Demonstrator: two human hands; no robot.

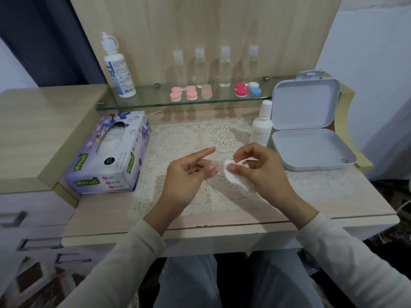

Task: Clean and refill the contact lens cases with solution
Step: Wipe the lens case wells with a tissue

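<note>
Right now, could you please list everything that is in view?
large bottle: 1, white, glass shelf, left end
small bottles: 4, clear, shelf back
lens cases: 5, two pink, one peach, one red, one white-blue, shelf front
short bottle: 1, white, desk, beside hinged box
hinged box: 1, pale grey, open, desk right
tissue box: 1, purple, desk left
lace mat: 1, cream, desk centre
tissue: 1, white, above mat
small piece: 1, pale, blurred, above mat
left hand: 1, holds small piece
right hand: 1, pinches tissue
</note>
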